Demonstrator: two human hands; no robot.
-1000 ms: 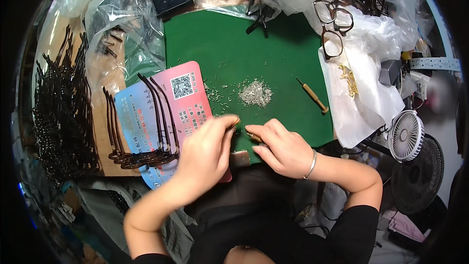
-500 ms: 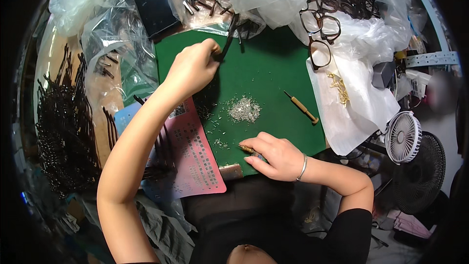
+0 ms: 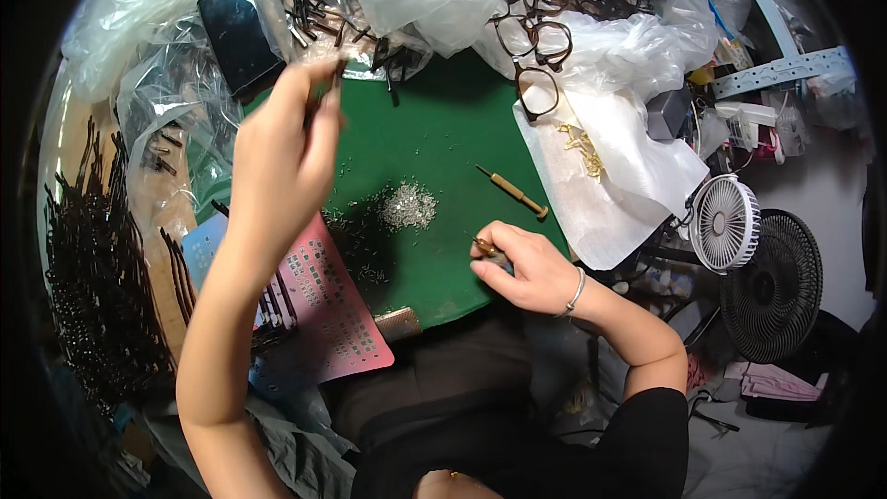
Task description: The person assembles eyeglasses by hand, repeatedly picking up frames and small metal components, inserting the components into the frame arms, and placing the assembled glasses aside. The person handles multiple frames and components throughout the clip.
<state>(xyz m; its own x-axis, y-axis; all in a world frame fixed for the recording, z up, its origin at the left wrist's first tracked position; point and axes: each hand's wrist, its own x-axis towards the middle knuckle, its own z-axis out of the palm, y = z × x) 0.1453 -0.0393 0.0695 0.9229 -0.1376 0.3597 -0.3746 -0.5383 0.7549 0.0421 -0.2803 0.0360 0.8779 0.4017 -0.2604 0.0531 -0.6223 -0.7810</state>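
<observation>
My left hand [image 3: 291, 143] is raised over the far left of the green mat [image 3: 443, 120]. Its thumb and fingers pinch a dark glasses temple [image 3: 338, 74], mostly hidden and smeared by motion. Near the mat's right front edge, my right hand [image 3: 527, 268] is closed around a small screwdriver [image 3: 487, 248] with a brassy front end and thin tip. Between the hands lies a pile of tiny silvery screws [image 3: 409, 206], with more scattered to its left. A second screwdriver [image 3: 514, 192], with a brass-coloured handle, rests on the mat beyond my right hand.
Dark temples [image 3: 102, 268] are heaped at the left; several more lie in a clear bag [image 3: 314, 14] at the back. Spectacle frames [image 3: 536, 42] pile up at the back right. Gold-coloured parts [image 3: 580, 150] sit on white sheeting. A pink-and-blue card [image 3: 337, 314] overlaps the mat's left side. Fans [image 3: 725, 222] stand right.
The view has shifted, moving the scene leftward. My left hand has lifted off the mat with its fingers turned upward. My right hand has drawn back to the right, away from the loose screws.
</observation>
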